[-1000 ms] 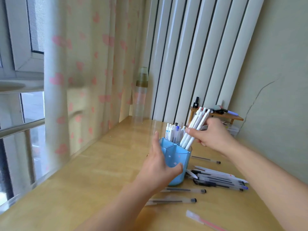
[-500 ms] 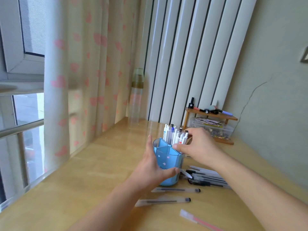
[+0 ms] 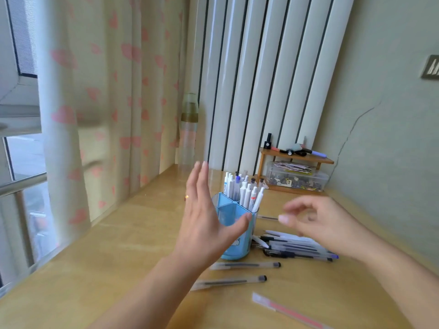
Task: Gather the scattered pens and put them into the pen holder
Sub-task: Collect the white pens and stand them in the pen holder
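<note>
Blue pen holder [image 3: 234, 233] upright on my desk, white pens [image 3: 247, 194] standing in its back compartments, loose pile of pens [image 3: 294, 248] just right, two clear pens [image 3: 237, 273] lying before it, pink pen [image 3: 288, 311] nearest me.

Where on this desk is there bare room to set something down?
The widest bare patch is the desk left of the holder, toward the curtain. Another lies at the right, between the pen pile and the shelf. Crowded: right of and in front of the holder, where loose pens lie, down to the pink pen.

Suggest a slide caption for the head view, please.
Open left hand beside blue pen holder; empty right hand above scattered pens.
</note>
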